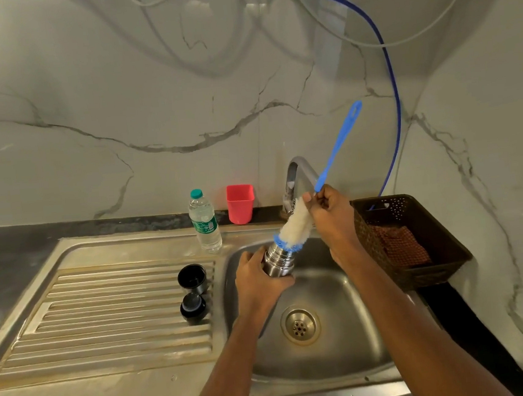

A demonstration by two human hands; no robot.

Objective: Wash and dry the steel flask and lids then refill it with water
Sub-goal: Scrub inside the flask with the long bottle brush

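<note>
Steel flask [276, 262] was held tilted over the sink [339, 359], left hand [259, 283] curled round its body; right hand [333, 217] pinched the bottle brush [297, 223], bristles at its mouth

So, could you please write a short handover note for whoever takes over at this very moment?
Left hand: grips the steel flask, tilted over the sink.
Right hand: holds the bottle brush by its handle, with the brush tip at the flask mouth and most bristles outside.
Both lids stand on the drainboard, off the flask. I cannot tell whether they have been washed.
No water shows at the tap.
Left to do: scrub and rinse the flask, see to the lids, dry everything and refill. A cloth lies in the basket.
</note>
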